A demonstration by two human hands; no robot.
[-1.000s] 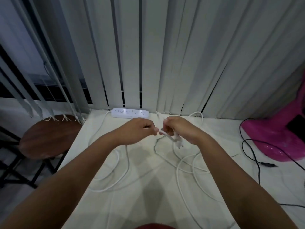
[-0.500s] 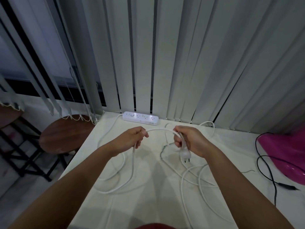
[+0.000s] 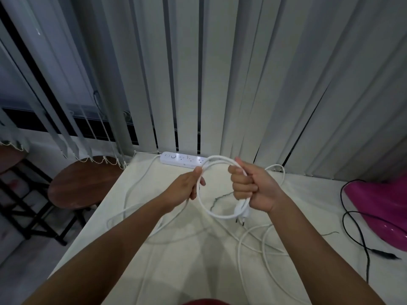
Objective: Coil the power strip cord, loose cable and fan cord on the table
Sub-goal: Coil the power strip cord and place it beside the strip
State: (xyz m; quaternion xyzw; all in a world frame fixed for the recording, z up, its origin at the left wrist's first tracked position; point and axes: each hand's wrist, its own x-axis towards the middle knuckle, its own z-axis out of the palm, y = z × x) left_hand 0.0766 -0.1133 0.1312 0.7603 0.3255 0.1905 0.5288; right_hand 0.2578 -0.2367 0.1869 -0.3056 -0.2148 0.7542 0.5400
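1. Power strip cord (image 3: 220, 160): one loop of this white cord is held up above the tabletop (image 3: 176, 271), directly in front of the white power strip (image 3: 184, 160), which lies at the far edge against the vertical blinds (image 3: 242, 73).

2. Right hand (image 3: 255, 188): the fingers (image 3: 240, 186) are clenched round the gathered strands of the loop. The white two-pin plug (image 3: 242, 211) is seen hanging below the fist, pins pointing down.

3. Left hand (image 3: 187, 186): the cord is pinched between thumb and fingers (image 3: 197, 171) at the loop's left side. From there the cord is seen dropping to the tabletop, in front and to the left of the power strip.

4. Loose cable (image 3: 240, 260): further white lengths are spread uncoiled in front and to the right of the power strip. A thin grey wire (image 3: 217, 198) is noted beneath the raised loop.

5. Fan cord (image 3: 367, 267): the black cord is lying uncoiled far to the right of the power strip, beside the pink fan base (image 3: 378, 208).

6. A round wooden stool (image 3: 81, 183) is observed off the tabletop, to the left of the power strip.
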